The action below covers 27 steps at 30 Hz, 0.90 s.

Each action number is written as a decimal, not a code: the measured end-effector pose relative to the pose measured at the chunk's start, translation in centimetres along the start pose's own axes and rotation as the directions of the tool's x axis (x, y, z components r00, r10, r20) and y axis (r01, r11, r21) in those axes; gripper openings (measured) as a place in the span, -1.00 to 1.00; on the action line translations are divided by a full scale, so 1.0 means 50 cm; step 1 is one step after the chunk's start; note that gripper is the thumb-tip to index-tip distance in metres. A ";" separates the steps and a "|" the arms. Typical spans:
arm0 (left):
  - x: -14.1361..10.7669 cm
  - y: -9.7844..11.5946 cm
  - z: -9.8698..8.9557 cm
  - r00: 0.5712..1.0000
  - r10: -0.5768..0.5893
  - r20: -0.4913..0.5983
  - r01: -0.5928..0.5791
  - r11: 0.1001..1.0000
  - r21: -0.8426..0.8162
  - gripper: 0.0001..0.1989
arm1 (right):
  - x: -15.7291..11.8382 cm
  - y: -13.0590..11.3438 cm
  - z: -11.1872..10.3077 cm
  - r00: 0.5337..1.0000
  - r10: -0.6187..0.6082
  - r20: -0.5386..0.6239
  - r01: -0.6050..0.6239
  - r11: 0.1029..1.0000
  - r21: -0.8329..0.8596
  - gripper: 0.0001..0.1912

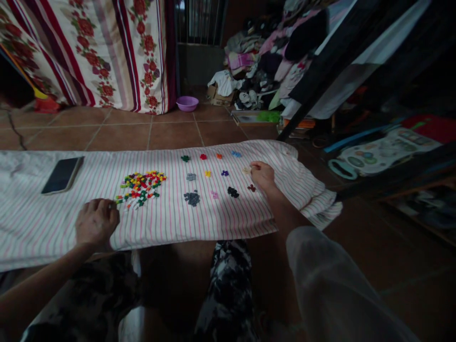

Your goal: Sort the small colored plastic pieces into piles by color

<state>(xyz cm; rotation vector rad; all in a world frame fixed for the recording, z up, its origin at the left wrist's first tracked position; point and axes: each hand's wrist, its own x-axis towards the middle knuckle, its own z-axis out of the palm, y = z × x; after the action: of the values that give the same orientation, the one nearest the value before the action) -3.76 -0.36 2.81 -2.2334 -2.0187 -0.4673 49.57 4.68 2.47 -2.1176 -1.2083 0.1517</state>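
Left grip (96, 221), underside (palm) hidden

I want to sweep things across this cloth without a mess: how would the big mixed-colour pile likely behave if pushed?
The mixed-colour pile would probably spread instead of sliding as one, since its edges are loose and ragged. It is likely light, as its pieces look tiny. The striped cloth might bunch underneath, since folds already show at its right end.

A lane of bare cloth (174, 221) is being left between the mixed pile (139, 182) and the heaps (192, 198); only narrow gaps are being kept among the heaps. The pile's near left corner is being blocked by the left hand (97, 219), the brown heap's (251, 188) right side by the right hand (263, 175). Farther left, room is being taken up by the phone (63, 175).
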 end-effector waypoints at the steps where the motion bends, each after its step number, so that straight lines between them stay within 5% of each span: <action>1: 0.000 0.001 -0.001 1.000 -0.004 0.008 0.004 0.998 0.067 -0.66 | -0.002 -0.004 -0.002 1.000 -0.017 -0.010 0.017 1.000 0.003 -0.64; 6: 0.002 0.013 -0.007 0.997 -0.039 0.060 0.028 0.984 0.174 -0.64 | -0.019 -0.045 -0.003 0.991 -0.123 -0.047 0.124 0.991 0.040 -0.66; 11: 0.000 0.014 -0.001 0.995 -0.097 -0.016 0.098 0.993 0.070 -0.65 | -0.054 -0.119 0.009 0.960 -0.279 -0.001 0.277 0.954 0.111 -0.69; 14: 0.003 0.010 0.004 0.991 -0.133 0.028 0.131 0.990 0.044 -0.64 | -0.085 -0.169 0.024 0.918 -0.393 0.052 0.379 0.909 0.173 -0.69; 27: 0.013 0.005 0.026 0.995 -0.093 -0.026 0.096 0.986 0.136 -0.69 | -0.259 -0.377 0.165 0.580 -0.744 0.332 0.631 0.667 0.395 -0.74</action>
<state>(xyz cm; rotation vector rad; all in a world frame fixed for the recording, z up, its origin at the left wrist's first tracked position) -3.24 0.59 1.80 -2.0541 -2.0855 -0.3461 25.39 4.81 4.88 -1.2731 -2.1220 0.4449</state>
